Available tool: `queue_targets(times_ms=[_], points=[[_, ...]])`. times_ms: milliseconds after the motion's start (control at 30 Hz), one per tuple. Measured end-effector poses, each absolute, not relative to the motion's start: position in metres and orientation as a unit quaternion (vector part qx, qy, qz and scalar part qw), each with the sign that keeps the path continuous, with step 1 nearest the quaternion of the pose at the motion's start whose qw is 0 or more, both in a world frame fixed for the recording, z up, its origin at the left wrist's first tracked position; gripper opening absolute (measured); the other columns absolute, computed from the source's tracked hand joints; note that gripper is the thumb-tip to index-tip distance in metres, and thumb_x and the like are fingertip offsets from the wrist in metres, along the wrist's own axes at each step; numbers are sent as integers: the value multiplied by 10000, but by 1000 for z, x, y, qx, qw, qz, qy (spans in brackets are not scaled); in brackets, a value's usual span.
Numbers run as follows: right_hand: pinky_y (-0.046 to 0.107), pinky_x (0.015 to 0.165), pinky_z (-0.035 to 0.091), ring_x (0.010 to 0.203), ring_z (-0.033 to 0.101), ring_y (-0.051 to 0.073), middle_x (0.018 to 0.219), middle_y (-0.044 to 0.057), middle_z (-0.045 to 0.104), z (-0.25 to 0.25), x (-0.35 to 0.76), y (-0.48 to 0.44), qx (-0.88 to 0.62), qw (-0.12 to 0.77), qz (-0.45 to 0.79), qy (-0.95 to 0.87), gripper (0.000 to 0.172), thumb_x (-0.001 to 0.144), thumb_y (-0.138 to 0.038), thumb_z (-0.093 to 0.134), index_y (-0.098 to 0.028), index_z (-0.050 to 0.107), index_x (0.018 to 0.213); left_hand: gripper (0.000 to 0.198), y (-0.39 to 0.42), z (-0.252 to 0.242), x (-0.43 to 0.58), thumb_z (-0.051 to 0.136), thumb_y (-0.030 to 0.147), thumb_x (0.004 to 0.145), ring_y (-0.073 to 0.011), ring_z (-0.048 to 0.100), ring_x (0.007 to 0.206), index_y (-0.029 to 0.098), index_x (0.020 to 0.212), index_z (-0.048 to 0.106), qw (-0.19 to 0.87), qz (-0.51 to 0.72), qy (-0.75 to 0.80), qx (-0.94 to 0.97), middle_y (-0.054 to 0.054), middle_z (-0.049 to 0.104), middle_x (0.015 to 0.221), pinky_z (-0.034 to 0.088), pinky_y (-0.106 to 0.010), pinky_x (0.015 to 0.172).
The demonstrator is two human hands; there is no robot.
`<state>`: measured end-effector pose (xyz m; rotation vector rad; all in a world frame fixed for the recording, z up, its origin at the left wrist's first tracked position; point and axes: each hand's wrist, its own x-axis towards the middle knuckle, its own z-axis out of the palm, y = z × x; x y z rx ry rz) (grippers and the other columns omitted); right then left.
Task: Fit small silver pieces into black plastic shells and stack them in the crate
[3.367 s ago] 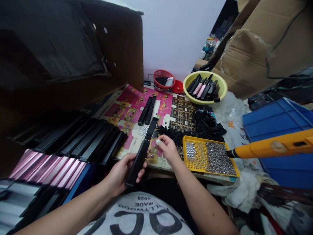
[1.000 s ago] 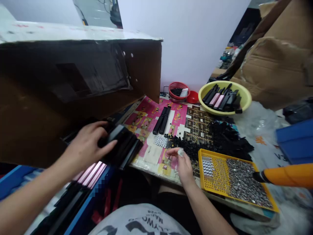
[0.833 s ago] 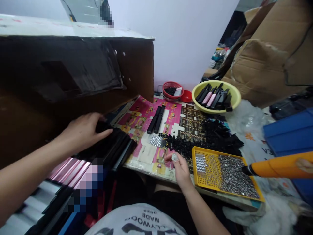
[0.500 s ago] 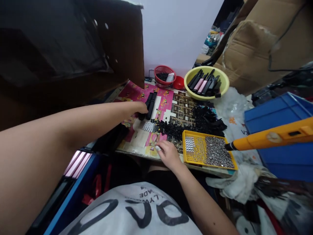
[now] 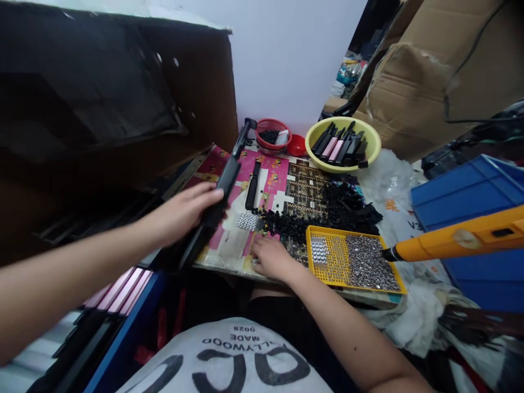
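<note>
My left hand (image 5: 200, 203) is closed around a long black plastic piece (image 5: 230, 173), which is tilted over the left side of the table. Its far end reaches up beside the red basket. Another slim black piece (image 5: 253, 188) lies on the pink covering. Close to the table's front edge rests my right hand (image 5: 270, 257), fingers curled down; whatever they pinch is hidden. Beyond it are a patch of small silver parts (image 5: 247, 221) and a heap of small black parts (image 5: 286, 221). A yellow tray (image 5: 309, 262) of small metal parts stands to its right.
A yellow bowl (image 5: 379, 143) holds black and pink pieces. Beside it stand a red basket (image 5: 262, 126) and a small red dish (image 5: 297, 145). An orange tool (image 5: 458, 237) juts in from the right, before a blue crate (image 5: 483, 174). Cardboard (image 5: 196, 82) rises at left.
My left hand has lifted a black piece off the table and brought it left and nearer. One black piece stays behind. My right hand has shifted slightly left, fingers more curled.
</note>
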<state>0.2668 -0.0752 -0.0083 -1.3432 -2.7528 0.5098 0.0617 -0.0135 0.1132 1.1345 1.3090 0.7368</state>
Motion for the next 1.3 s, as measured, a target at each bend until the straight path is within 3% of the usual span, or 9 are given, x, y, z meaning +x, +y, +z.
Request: queue_targets(times_ms=[100,233,433,533,633,800,1000,1133,1300], points=[[304,753,374,880,534,212,860,74,623,-9,269,-75,-436,31,198,-877,180,654,-228,634,-151,598,813,456,-70,97,57,658,377,743,-170,637,769,233,1153,517,702,304,528,369,-35,660,925,514,-262,680],[266,689,377,779,531,163,792,39,611,-10,278,-77,-464,107,279,-834,67,692,-184,595,-158,575,750,329,-107,67,67,641,321,767,-157,629,776,188,1059,569,773,301,505,239,-59,658,955,521,-261,710],[228,570,408,586,487,100,690,-21,546,7,278,-74,-514,397,535,-541,98,757,-278,550,-183,528,774,269,-118,44,79,589,367,804,-149,616,734,164,979,598,817,286,469,172,-55,654,796,515,-249,666],[212,545,409,568,471,87,690,-22,552,20,265,-73,-473,492,592,-429,171,724,-326,603,-188,510,765,301,-122,41,82,554,405,820,-128,588,639,151,982,574,818,281,467,183,-49,634,730,494,-228,593],[200,504,387,542,451,80,673,-26,546,29,254,-76,-464,516,589,-415,186,714,-335,620,-188,512,751,303,-126,42,84,541,402,831,-116,566,607,200,1055,507,796,290,467,255,-13,611,705,473,-214,560],[193,443,344,495,420,74,620,-49,487,34,249,-83,-477,532,555,-425,151,714,-298,614,-193,515,757,346,-130,44,87,565,385,816,-157,563,784,240,1114,464,709,300,489,411,-11,591,859,502,-281,680],[180,398,289,460,360,61,609,-56,447,27,250,-86,-531,523,498,-444,155,722,-298,618,-199,507,763,353,-131,39,86,578,354,806,-179,554,852,247,1129,482,497,306,553,594,-24,591,976,428,-279,771],[180,397,317,583,516,105,764,-12,559,22,244,-86,-456,538,613,-356,278,740,-361,586,-227,479,959,300,-130,39,87,573,307,813,-192,517,993,258,1103,511,417,312,532,668,-29,565,1087,374,-269,860],[230,498,428,832,616,186,966,52,625,17,238,-96,-356,545,686,-324,363,789,-379,530,-235,425,1106,325,-127,39,85,599,318,788,-216,519,1022,255,1103,554,453,319,525,646,-40,582,1105,386,-280,881]])
